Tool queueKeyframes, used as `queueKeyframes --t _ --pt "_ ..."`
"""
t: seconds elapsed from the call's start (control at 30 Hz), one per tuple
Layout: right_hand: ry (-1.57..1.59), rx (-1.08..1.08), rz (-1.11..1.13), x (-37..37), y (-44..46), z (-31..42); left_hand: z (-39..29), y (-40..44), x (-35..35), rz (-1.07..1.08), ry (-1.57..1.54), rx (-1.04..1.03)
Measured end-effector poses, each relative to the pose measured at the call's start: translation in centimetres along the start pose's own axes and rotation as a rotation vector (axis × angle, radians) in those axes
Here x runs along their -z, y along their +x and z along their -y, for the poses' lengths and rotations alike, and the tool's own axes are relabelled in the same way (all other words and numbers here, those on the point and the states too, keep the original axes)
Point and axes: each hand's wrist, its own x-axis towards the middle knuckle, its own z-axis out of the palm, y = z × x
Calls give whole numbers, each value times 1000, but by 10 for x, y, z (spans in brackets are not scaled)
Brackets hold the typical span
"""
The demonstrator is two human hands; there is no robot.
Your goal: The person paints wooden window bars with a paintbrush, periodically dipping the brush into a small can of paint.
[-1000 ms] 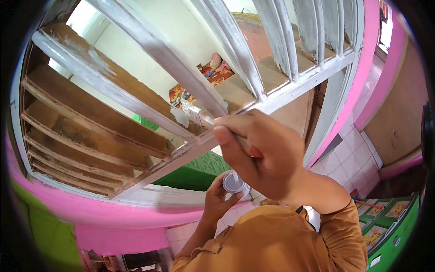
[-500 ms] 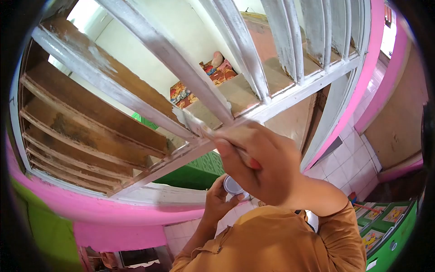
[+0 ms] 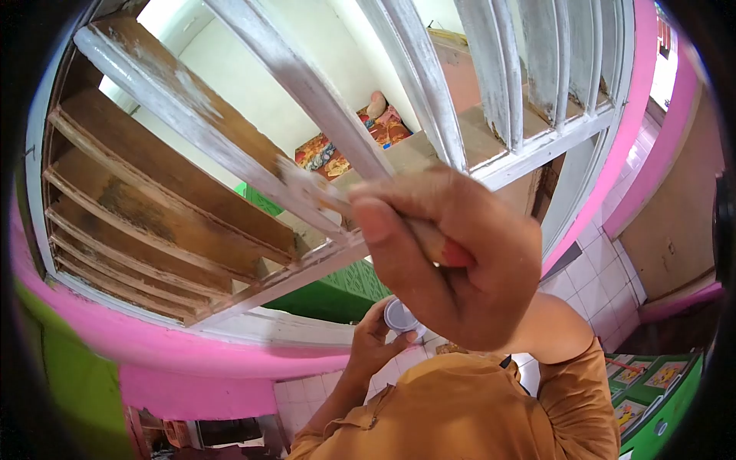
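**Brush (image 3: 320, 192) High, Pot (image 3: 399, 316) Low**

We see the right hand (image 3: 491, 245) at centre, fingers curled snugly around the brush handle, thumb along it, probably for fine control. The blurred bristles point up-left to the lower end of 1 slat (image 3: 215, 142), white-edged and brown-faced; we cannot tell whether they touch. At lower centre, the left hand (image 3: 373, 343) is half-curled around the pot, its mouth turned upward, seemingly for easy dipping.
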Motion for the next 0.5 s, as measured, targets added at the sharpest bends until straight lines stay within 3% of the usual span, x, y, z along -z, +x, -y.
queueKeyframes --t 0.1,0.23,0.3,0.5 --pt "-44 83 -28 2 11 3 12 -1 6 20 -65 143" --pt "-141 134 -62 0 0 2 0 -2 7 18 66 27" --pt "-90 111 -44 -5 -1 1 3 -3 10 -2 26 135" --pt "-50 135 -75 1 27 6 14 -3 14 17 1 94"
